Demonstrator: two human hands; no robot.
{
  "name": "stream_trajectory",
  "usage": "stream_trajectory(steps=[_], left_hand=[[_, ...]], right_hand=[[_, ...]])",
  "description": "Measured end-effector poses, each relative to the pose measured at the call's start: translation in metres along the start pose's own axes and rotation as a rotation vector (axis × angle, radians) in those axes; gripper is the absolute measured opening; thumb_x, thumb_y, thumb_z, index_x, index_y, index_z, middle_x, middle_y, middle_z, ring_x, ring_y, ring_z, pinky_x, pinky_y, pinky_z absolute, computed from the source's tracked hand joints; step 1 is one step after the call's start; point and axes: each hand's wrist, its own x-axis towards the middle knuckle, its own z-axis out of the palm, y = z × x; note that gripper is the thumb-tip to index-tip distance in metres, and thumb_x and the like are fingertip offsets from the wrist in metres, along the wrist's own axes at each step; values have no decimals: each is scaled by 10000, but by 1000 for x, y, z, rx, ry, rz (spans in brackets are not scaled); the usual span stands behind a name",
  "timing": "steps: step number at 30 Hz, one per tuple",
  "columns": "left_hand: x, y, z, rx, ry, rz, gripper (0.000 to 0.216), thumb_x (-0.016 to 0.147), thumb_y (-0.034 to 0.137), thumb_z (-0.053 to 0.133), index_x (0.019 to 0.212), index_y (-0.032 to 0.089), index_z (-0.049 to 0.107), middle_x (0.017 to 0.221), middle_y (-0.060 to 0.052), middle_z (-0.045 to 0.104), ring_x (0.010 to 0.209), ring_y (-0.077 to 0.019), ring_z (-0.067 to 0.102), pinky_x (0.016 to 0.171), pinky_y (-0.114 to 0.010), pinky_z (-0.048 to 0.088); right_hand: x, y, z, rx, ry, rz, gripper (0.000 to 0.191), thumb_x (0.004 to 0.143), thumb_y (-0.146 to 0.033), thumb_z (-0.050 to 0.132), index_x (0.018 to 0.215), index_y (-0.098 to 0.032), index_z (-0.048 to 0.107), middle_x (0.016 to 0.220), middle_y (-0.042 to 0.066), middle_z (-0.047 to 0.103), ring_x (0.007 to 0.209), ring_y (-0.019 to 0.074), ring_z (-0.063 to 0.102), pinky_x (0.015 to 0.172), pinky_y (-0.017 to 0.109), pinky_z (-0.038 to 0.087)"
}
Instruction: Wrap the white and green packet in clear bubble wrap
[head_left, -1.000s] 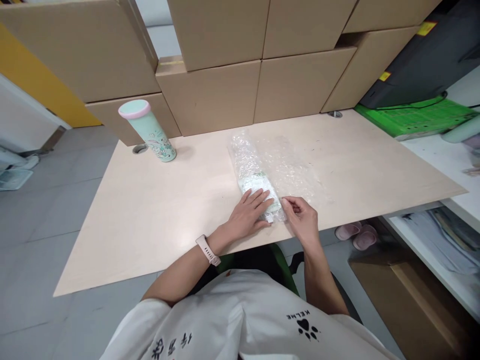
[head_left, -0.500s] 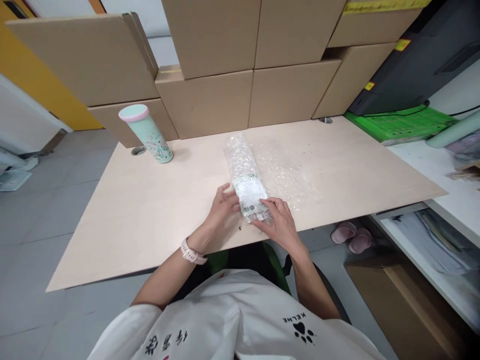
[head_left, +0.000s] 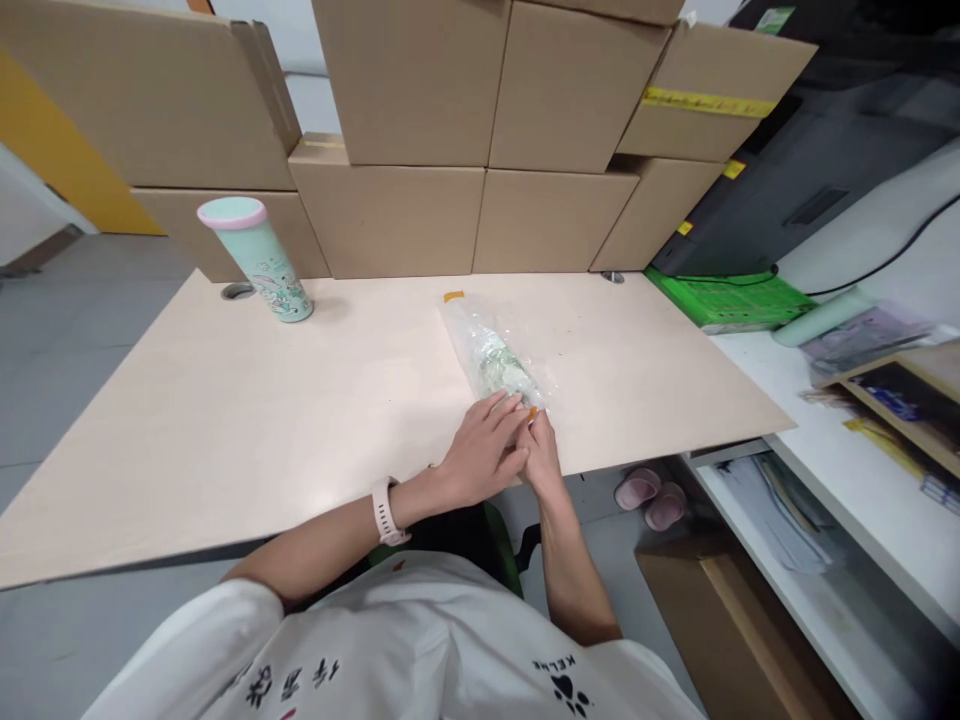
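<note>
A package in clear bubble wrap (head_left: 476, 335) lies slanted on the wooden table (head_left: 337, 400). Something white and green (head_left: 502, 368) shows blurrily through the wrap. My left hand (head_left: 480, 450) lies over the package's near end, its fingers stretched out and covering that end. Close against it, my right hand (head_left: 538, 450) has its fingers closed at the near right corner, pinching the wrap edge. A bit of orange tape (head_left: 532, 412) shows by the right fingertips. Another orange piece (head_left: 454, 296) marks the far end.
A mint-green tumbler (head_left: 259, 260) with a pink rim stands at the back left. Cardboard boxes (head_left: 405, 220) are stacked along the back. At right are a green crate (head_left: 727, 298) and a white shelf (head_left: 750, 375). Pink slippers (head_left: 651, 497) lie on the floor.
My left hand has moved from the package's left side onto its near end. My right hand has closed at the corner. The wrap looks folded over, with orange tape now showing. The view has shifted.
</note>
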Motion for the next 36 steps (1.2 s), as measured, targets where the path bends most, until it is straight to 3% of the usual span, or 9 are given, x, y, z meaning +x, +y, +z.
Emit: stream_trajectory(steps=[7, 13, 15, 20, 24, 26, 28, 31, 36], left_hand=[[22, -16, 6, 254, -252, 61, 588, 1012, 489, 418, 1517, 197, 351, 1561, -138, 459, 1479, -314, 366, 1207, -600, 206], [31, -32, 19, 373, -356, 180, 655, 958, 433, 552, 1523, 175, 347, 1551, -149, 469, 1465, -331, 370, 1207, -601, 160], [35, -34, 21, 400, -368, 218, 632, 951, 412, 566, 1503, 173, 375, 1525, -148, 499, 1427, -322, 415, 1196, -590, 185], [34, -36, 26, 453, -317, 249, 586, 957, 416, 537, 1480, 184, 407, 1484, -129, 534, 1345, -301, 482, 1162, -549, 249], [26, -35, 32, 451, -268, 241, 598, 979, 398, 482, 1511, 154, 360, 1500, -130, 518, 1394, -295, 430, 1172, -544, 223], [23, -35, 34, 436, -241, 233, 573, 983, 380, 471, 1497, 144, 380, 1482, -126, 537, 1394, -289, 430, 1171, -541, 221], [21, -36, 36, 426, -224, 227, 527, 989, 365, 460, 1469, 151, 418, 1463, -117, 557, 1386, -279, 437, 1168, -535, 228], [19, -37, 36, 426, -213, 225, 446, 993, 337, 448, 1406, 173, 488, 1430, -110, 581, 1352, -264, 466, 1169, -530, 232], [16, -37, 34, 361, -180, 221, 358, 967, 264, 451, 1300, 195, 565, 1419, -107, 590, 1304, -265, 490, 1156, -550, 240]], right_hand=[[2, 8, -28, -447, -32, -68, 448, 1010, -400, 265, 876, -189, 636, 923, 145, 680, 877, 273, 652, 738, 354, 425], [-1, 24, -62, -317, -104, -158, 410, 958, -499, 445, 764, -216, 670, 782, 53, 664, 720, 207, 611, 698, 318, 428], [0, 27, -75, -242, -79, -125, 434, 957, -551, 449, 815, -220, 692, 817, 51, 693, 740, 208, 623, 714, 320, 445], [21, 33, -90, -386, 225, -5, 602, 867, -686, 520, 1153, -176, 665, 1114, 145, 701, 1013, 312, 629, 862, 428, 474], [52, 36, -80, -245, 36, 74, 769, 803, -677, 606, 1356, -147, 539, 1036, 113, 711, 873, 260, 659, 820, 407, 511], [62, 34, -74, -151, -39, 110, 725, 779, -659, 649, 1291, -150, 574, 869, 56, 701, 774, 225, 650, 762, 363, 512], [68, 30, -71, -119, -128, 137, 546, 778, -652, 652, 1042, -174, 655, 694, -2, 628, 671, 192, 601, 665, 316, 475], [69, 20, -71, -192, -242, 132, 460, 773, -650, 649, 661, -219, 533, 558, -46, 493, 567, 146, 486, 565, 276, 374], [59, 7, -69, -128, -238, 80, 399, 736, -566, 720, 701, -222, 522, 672, -31, 569, 653, 158, 523, 616, 276, 417]])
